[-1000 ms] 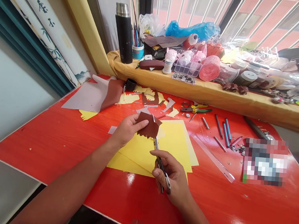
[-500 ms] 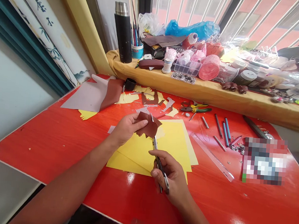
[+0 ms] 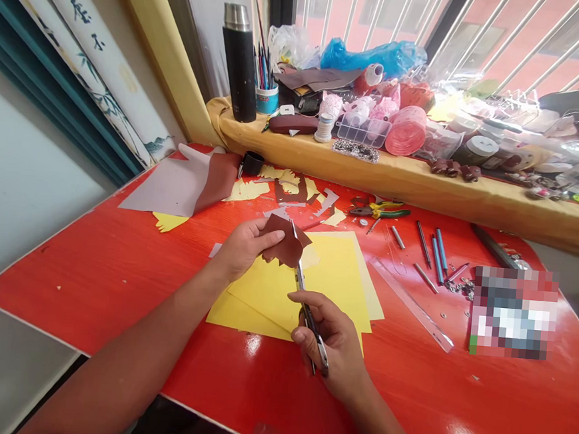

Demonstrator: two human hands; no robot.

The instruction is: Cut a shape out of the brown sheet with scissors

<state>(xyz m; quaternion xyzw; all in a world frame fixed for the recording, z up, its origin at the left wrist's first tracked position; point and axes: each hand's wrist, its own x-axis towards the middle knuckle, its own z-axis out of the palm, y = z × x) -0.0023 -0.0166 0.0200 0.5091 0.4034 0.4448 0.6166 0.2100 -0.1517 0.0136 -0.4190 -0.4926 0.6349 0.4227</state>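
My left hand [image 3: 248, 246] pinches a small brown piece of leather-like sheet [image 3: 287, 245] between thumb and fingers, held above the table. In my right hand [image 3: 332, 341] is a pair of scissors [image 3: 313, 336], with the fingers through and around its handles. Its blades meet the brown piece at the right side, and one blade tip shows above the sheet near its top edge. Under both hands lie several overlapping yellow sheets [image 3: 263, 302] on the red table [image 3: 113, 297].
Yellow, brown and pale scraps [image 3: 291, 190] litter the back. Pliers [image 3: 380, 209], pens [image 3: 435, 258] and a clear ruler [image 3: 413, 307] lie to the right. A larger brown and grey sheet [image 3: 172, 184] rests at the left. A black flask [image 3: 238, 72] stands on the crowded sill.
The brown piece has shifted and turned slightly in my left hand, and more of the upper scissor blade shows above it. My right hand has hardly moved.
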